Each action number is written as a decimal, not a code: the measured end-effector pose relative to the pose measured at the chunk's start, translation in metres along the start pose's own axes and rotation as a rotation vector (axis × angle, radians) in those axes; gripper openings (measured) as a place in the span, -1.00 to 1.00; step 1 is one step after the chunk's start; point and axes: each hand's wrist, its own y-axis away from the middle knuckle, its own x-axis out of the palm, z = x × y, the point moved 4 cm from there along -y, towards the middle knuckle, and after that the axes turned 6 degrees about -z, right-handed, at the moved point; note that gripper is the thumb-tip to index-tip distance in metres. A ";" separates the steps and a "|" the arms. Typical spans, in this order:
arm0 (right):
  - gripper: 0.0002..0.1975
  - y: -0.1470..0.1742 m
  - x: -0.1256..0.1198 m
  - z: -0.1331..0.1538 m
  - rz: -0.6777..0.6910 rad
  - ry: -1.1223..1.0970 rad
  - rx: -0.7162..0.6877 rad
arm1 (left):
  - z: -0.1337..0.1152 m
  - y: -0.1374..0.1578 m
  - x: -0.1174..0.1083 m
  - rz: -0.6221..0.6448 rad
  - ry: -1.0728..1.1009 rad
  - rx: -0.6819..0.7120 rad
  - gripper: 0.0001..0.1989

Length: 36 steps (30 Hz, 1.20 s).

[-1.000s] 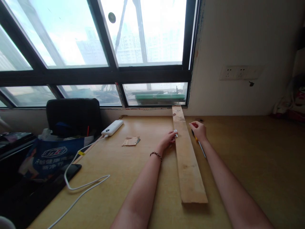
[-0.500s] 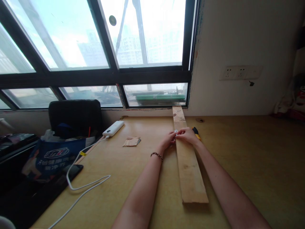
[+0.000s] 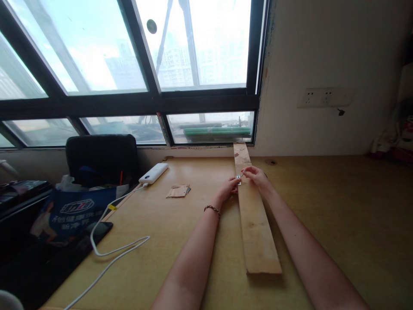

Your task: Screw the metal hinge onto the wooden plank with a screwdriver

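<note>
While the left hand (image 3: 228,187) pressed a small metal plate (image 3: 238,179) against the left edge of the board (image 3: 258,232), the right hand (image 3: 257,177) hung just above the wood with its fingertips pinched around a tiny thin thing (image 3: 242,175), maybe a screw, too small to tell for sure. So the hands were close together but, as far as I could see, not touching. The bit that mattered was the little gap there: the plate sat just left of the right fingertips and a touch nearer the person, with the left hand the closer one since its thumb was right on it. The thin thing seemed to slant down and left, toward the plate. Plate's long way looked lined up with the board's edge, though fingers hid part of it. The board lay flat on the bench (image 3: 129,284), long axis running away from the person between the forearms, far end pointing at the window (image 3: 200,47) and angled a bit left. Off to the left, well apart from the hands, were a card (image 3: 177,192) and a power bank (image 3: 153,174).
</note>
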 end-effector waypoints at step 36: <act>-0.66 -0.009 0.010 -0.007 -0.282 0.514 -0.118 | 0.007 -0.006 -0.005 -0.017 -0.032 0.010 -0.74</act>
